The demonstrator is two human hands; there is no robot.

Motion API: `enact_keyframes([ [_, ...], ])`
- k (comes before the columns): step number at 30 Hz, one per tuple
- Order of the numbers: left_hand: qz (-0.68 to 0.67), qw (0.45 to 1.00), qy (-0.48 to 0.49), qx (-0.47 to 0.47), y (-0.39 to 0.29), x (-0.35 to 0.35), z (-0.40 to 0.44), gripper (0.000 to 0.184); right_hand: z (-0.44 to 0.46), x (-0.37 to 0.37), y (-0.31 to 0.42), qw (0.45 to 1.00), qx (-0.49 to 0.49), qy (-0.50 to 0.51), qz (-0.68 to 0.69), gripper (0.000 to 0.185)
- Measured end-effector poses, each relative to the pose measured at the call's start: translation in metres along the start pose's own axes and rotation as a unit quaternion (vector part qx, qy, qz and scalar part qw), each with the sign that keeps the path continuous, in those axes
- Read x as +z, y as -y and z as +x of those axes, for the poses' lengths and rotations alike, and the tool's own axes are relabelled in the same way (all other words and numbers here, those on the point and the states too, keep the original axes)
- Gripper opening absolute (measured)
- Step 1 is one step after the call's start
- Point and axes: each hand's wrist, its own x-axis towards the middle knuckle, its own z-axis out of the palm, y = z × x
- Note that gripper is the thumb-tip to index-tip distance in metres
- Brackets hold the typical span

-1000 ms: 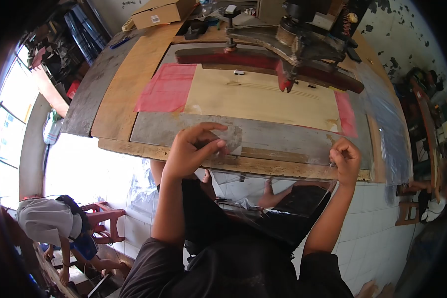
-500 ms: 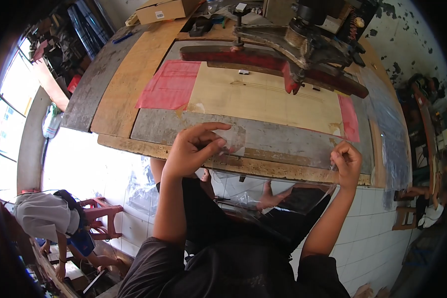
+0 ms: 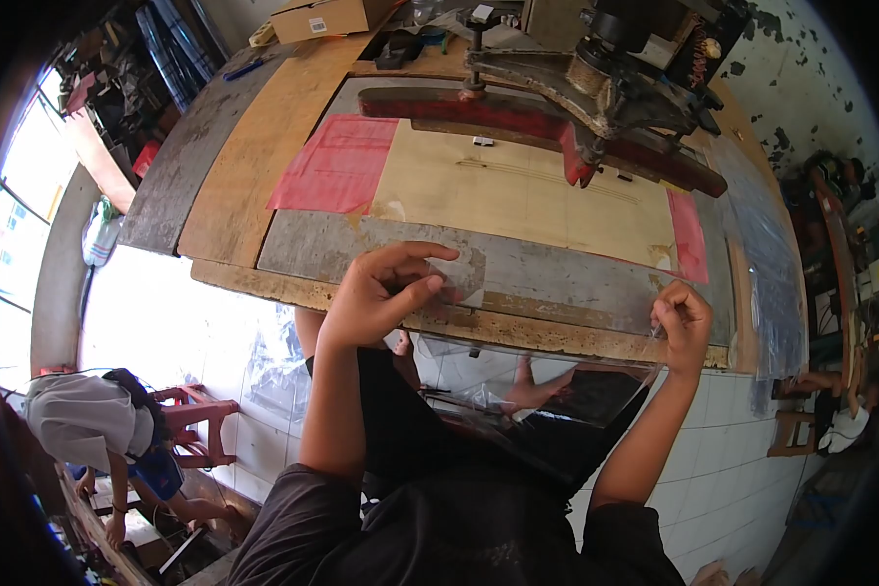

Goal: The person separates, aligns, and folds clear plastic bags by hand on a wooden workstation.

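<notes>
A clear plastic sheet (image 3: 581, 400) hangs over my lap, below the front edge of the worktable. My right hand (image 3: 683, 322) pinches its right end between thumb and curled fingers, just past the table edge. Over the table's front edge on the left, my left hand (image 3: 383, 298) is closed at the thumb and lower fingers around the sheet's other end; the index finger arches forward. The film is see-through, so its outline near my left fingers is faint. Beyond both hands lies a pale yellow panel (image 3: 518, 190) with pink pieces (image 3: 330, 164) at its ends.
A machine with a red-edged metal bar (image 3: 469, 109) stands over the panel. More clear plastic (image 3: 779, 293) drapes off the table's right side. A cardboard box (image 3: 317, 20) sits at the back. At lower left, a person (image 3: 83, 420) bends beside a red stool (image 3: 205, 430).
My hands keep almost the same positions and grips. The plastic has shifted slightly, with less glare beside my left fingers. The view has tilted a little.
</notes>
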Motion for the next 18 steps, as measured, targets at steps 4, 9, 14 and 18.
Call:
enact_keyframes([
  [4,0.008,1.000,-0.001,0.005,-0.0023,0.0007,-0.0002,0.032,0.0000,-0.0001,0.0013,1.000,-0.005,0.000,-0.008,0.024],
  [9,-0.001,1.000,-0.014,-0.001,0.0005,0.0028,0.0004,0.032,0.0000,-0.0008,-0.0002,1.000,-0.011,0.003,0.002,0.024],
  [14,0.007,1.000,-0.019,-0.009,0.0001,0.0025,0.0013,0.031,0.0000,-0.0016,-0.0008,1.000,-0.016,0.006,0.006,0.024],
  [18,0.006,1.000,-0.019,-0.006,0.0010,0.0025,0.0008,0.029,0.0000,-0.0011,-0.0001,1.000,-0.016,0.006,0.004,0.024],
])
